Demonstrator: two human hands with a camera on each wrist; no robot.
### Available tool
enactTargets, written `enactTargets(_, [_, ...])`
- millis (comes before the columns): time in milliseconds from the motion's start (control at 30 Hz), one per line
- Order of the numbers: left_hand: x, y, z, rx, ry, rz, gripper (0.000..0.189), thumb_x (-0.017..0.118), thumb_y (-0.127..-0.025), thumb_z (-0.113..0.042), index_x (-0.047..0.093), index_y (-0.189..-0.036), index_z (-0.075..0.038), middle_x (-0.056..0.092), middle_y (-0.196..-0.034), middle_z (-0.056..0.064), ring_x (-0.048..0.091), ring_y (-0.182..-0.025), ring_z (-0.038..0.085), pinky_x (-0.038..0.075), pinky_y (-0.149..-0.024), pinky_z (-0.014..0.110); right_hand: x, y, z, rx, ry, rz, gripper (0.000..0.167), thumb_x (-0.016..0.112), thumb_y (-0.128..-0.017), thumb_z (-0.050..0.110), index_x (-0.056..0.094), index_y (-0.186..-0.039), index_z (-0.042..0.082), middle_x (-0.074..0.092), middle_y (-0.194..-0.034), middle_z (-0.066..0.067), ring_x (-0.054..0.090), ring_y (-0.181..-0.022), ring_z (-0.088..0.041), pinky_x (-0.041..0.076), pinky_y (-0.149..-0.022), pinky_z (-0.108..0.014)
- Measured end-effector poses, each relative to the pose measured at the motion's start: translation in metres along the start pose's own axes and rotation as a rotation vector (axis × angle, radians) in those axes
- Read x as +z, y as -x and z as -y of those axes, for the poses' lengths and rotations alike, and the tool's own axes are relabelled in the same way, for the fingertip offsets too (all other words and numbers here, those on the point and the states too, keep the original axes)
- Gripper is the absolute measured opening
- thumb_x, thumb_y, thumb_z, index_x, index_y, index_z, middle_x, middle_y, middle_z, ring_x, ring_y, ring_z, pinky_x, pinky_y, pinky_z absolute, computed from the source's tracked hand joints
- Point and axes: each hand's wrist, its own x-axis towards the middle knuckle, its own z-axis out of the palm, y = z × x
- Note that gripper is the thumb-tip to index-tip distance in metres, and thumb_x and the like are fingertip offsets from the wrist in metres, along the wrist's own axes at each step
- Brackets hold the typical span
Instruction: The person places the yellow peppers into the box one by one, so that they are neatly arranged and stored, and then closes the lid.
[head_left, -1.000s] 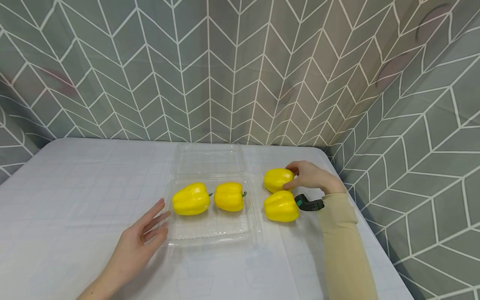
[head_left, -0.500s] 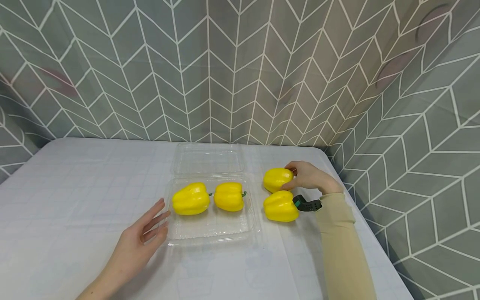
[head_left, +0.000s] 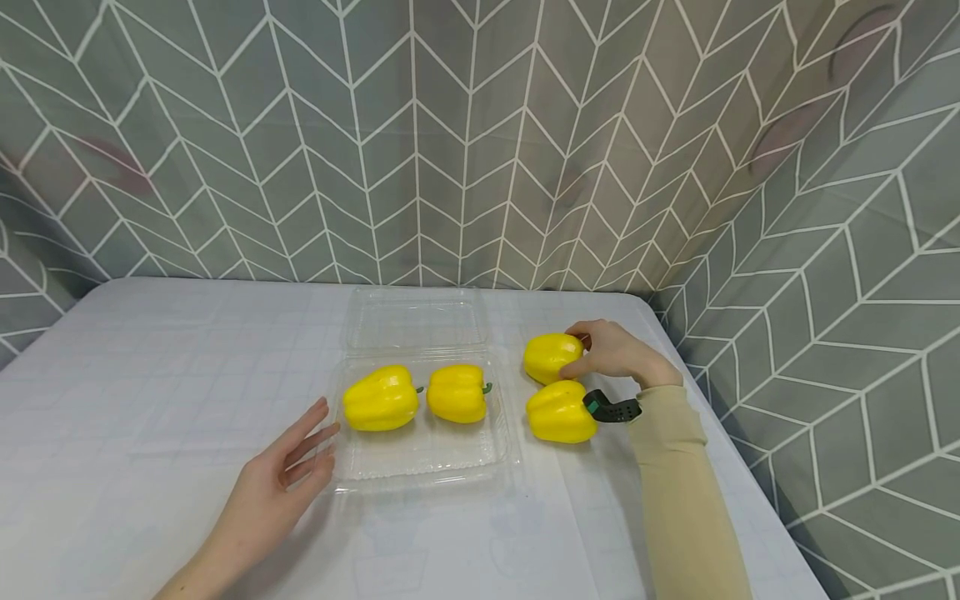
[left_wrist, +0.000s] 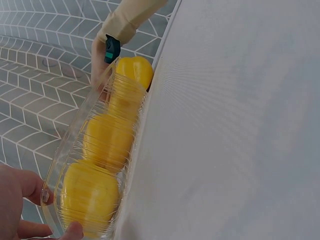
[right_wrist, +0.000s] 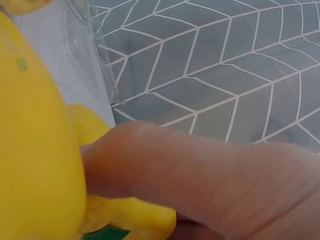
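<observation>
My right hand [head_left: 618, 350] grips the stem end of the far yellow bell pepper [head_left: 551, 357], thumb on its near side and fingers behind. Close in front of that one lies another yellow bell pepper [head_left: 561, 412], which fills the left side of the right wrist view. Two more, a left bell pepper [head_left: 381, 398] and a right bell pepper [head_left: 456, 393], lie side by side in a clear plastic clamshell container [head_left: 420, 462]. At the container's left edge rests my left hand [head_left: 288, 467], its fingers loosely extended and the fingertips right at the rim.
The container's hinged lid [head_left: 418, 321] lies folded back, away from me. Everything stands on a table with a white cloth [head_left: 187, 375]. Grey patterned curtains [head_left: 450, 150] hang behind the table and along its right side.
My right hand and the far bell pepper have shifted slightly left. The left hand, the container and the peppers in it stay where they were.
</observation>
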Motion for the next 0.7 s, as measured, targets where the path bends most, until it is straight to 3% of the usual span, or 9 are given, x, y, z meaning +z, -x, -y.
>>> enactTargets(700, [-0.0002,-0.0011,-0.0012,-0.027,0.0,0.006,0.061,0.064,-0.098,-0.009,0.039,-0.154,-0.011,0.04,-0.157,0.008,0.055,-0.119,-0.012,0.052,-0.092,0.007,-0.0054,0.0046,0.0005,-0.017,-0.039,-0.03,0.067,0.081,-0.08,0.037,0.058,-0.135,0.006,0.062,-0.122,-0.011,0.052,-0.108,-0.028,0.049,-0.091,-0.041])
